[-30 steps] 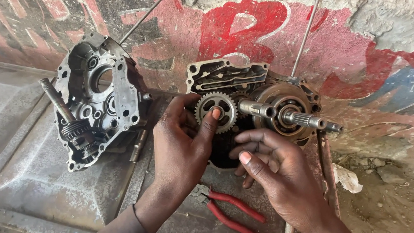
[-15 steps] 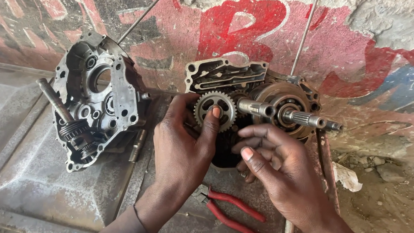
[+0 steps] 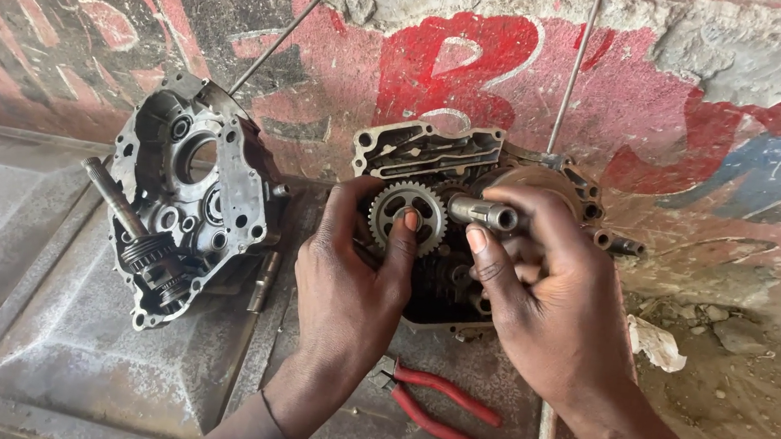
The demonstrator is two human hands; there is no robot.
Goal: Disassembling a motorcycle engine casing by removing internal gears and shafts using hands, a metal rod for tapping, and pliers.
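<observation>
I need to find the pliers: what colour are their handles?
Red; the pliers lie below the hands, clearest in the head view.

Two bare hands, left hand point(image 3: 347, 282), right hand point(image 3: 548, 304), thin dark band on left wrist, grey sleeve edge

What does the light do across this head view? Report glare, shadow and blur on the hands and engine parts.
Head view: even daylight, no hard glare; soft shadow pools under the left hand and right hand inside the engine case. The toothed gear and shaft read sharp; the red-handled pliers too. Straight rods bow slightly near the frame edges, hinting at wide-lens distortion.
</observation>
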